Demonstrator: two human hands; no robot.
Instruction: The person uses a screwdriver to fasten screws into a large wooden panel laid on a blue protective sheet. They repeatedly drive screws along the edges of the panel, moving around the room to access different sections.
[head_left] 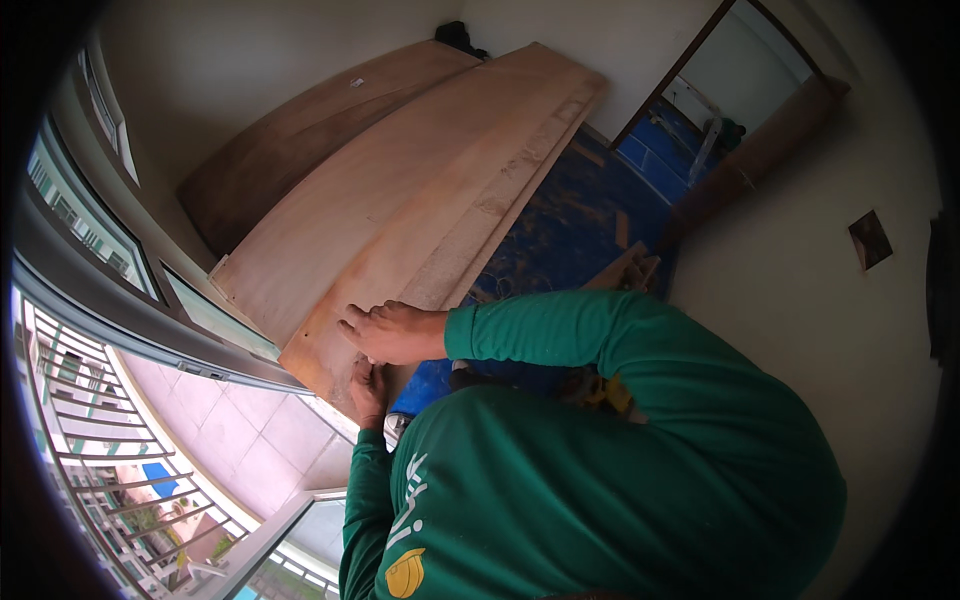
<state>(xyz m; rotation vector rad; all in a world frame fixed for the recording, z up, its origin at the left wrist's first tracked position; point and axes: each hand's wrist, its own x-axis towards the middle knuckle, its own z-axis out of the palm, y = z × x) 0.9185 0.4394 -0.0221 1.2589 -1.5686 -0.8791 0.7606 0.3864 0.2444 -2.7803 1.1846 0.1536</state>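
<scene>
A long wooden panel (430,235) stretches away from me, its near end under my hands. My right hand (398,332) is over that near end, palm down, with the fingers bent and drawn together. Just below it, my left hand (368,392) is at the panel's near edge with its fingers curled in. The two hands almost meet. Whatever may be between the fingers is too small or hidden to make out. A second broad wooden panel (340,225) lies alongside to the left.
Another brown board (300,130) leans by the far wall. Blue floor covering (540,240) with wood scraps lies to the right. A sliding window frame (150,310) and tiled balcony (235,430) with railing are at left. Beyond the doorway (690,110) stands a ladder (708,145).
</scene>
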